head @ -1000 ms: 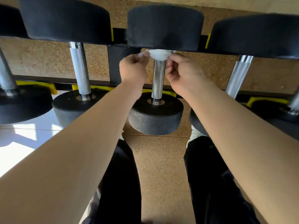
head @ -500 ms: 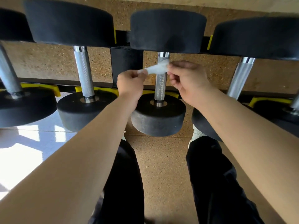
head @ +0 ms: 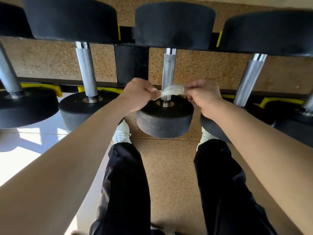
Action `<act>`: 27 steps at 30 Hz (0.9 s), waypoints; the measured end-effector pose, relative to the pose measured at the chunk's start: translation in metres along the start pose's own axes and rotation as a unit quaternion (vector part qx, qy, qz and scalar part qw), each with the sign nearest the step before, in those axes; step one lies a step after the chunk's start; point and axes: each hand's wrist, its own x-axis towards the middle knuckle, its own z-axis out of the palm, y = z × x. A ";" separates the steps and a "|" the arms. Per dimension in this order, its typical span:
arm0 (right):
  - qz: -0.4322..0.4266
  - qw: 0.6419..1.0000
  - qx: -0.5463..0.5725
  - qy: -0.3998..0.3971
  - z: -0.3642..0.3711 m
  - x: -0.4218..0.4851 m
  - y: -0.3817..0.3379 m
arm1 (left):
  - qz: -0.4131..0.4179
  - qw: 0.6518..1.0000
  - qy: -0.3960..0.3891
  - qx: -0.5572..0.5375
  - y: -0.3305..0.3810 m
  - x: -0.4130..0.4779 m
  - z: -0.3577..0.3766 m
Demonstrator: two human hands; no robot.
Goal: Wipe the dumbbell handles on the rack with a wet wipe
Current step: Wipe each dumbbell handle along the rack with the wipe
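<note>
A white wet wipe (head: 171, 90) is stretched across the near end of the middle dumbbell's knurled chrome handle (head: 168, 68). My left hand (head: 138, 95) pinches the wipe's left end and my right hand (head: 204, 94) pinches its right end, one on each side of the handle. The handle runs between a black round head at the far end (head: 174, 25) and another at the near end (head: 165, 118). Further chrome handles (head: 86, 68) (head: 249, 78) stand to the left and right on the rack.
The black rack rail with yellow cradles (head: 101, 89) runs under the near heads, with a black upright post (head: 132, 63) behind my left hand. Below are a speckled cork floor (head: 167, 167), my black trouser legs and white shoes (head: 122, 133). Glossy tile lies at the left.
Both hands have slid the wipe along the middle handle, from just under the far head to the end beside the near head.
</note>
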 end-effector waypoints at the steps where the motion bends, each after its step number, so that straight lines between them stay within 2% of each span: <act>1: -0.004 0.999 -0.033 0.008 -0.003 0.000 0.004 | 0.006 1.000 -0.015 0.008 0.001 -0.004 -0.001; 5: -0.124 0.975 -0.162 -0.093 0.008 -0.023 0.000 | -0.054 0.987 0.058 0.143 -0.013 -0.004 -0.005; 7: -0.163 0.960 -0.198 -0.109 0.013 -0.029 -0.003 | -0.057 0.975 0.100 0.191 -0.012 -0.007 -0.004; 9: -0.160 0.956 -0.236 -0.072 0.009 -0.020 -0.001 | -0.010 0.986 0.066 0.151 -0.006 -0.009 -0.002; 11: -0.128 0.953 -0.273 -0.028 -0.001 -0.007 0.005 | 0.039 0.995 -0.024 0.088 0.000 -0.014 0.000; 12: -0.115 0.951 -0.287 -0.005 -0.006 -0.001 0.007 | 0.052 0.995 -0.046 0.075 0.000 -0.016 0.001; 14: -0.108 0.953 -0.280 0.041 -0.019 0.005 0.007 | 0.054 0.996 -0.010 0.075 -0.005 -0.012 0.000; 17: -0.100 0.974 -0.188 0.079 -0.035 0.012 0.002 | 0.008 0.998 0.066 -0.010 -0.017 -0.008 -0.002; 20: -0.075 0.994 -0.043 0.066 -0.040 0.016 -0.003 | 0.003 0.988 0.100 -0.116 -0.016 -0.004 -0.003; 22: -0.045 0.994 0.088 0.038 -0.035 0.014 -0.008 | -0.003 0.975 0.100 -0.200 -0.007 -0.001 -0.003; 24: -0.005 0.979 0.205 0.010 -0.025 0.014 -0.013 | -0.016 0.956 0.081 -0.283 0.005 0.005 -0.005; 27: 0.043 0.950 0.307 -0.025 -0.008 0.015 -0.027 | -0.068 0.929 0.015 -0.363 0.020 0.018 -0.001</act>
